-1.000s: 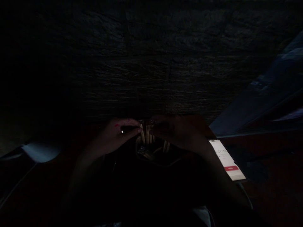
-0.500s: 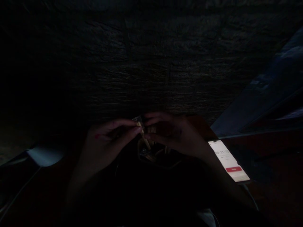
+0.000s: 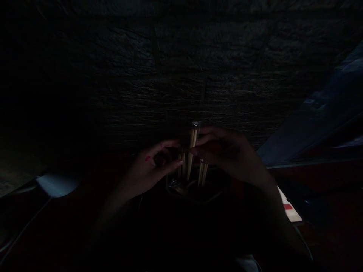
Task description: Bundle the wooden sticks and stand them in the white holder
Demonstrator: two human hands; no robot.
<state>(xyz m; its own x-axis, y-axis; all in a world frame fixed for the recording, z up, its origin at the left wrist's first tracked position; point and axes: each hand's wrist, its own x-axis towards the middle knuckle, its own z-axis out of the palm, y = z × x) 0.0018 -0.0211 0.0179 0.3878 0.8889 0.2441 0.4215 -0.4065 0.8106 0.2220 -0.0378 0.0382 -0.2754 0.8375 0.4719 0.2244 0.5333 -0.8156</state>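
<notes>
The scene is very dark. Slim pale wooden sticks in clear wrappers, which look like chopsticks, stand in a dark container (image 3: pixel 211 199) low in the middle. My right hand (image 3: pixel 227 151) pinches one upright wrapped pair of chopsticks (image 3: pixel 193 138) between thumb and fingers, its shiny wrapper end on top. My left hand (image 3: pixel 153 164) is curled from the other side, thumb and forefinger closed at the tops of other chopsticks (image 3: pixel 183 166); the exact contact is dim. Another wrapped bundle (image 3: pixel 202 173) stands beneath my right hand. A shiny wrapper (image 3: pixel 174 184) lies tilted at the container's left side.
A rough stone-like wall (image 3: pixel 170 87) rises behind the hands. Right of my forearm, a lit phone (image 3: pixel 292 213) is partly covered. A pale object (image 3: pixel 58 185) with a thin cable lies at the left. A bluish slanted panel (image 3: pixel 300 124) stands at the right.
Both hands have shifted right, and my right forearm now covers most of the phone. The wrapped pair in my right hand now stands upright and more exposed. My left hand has left the tilted pair.
</notes>
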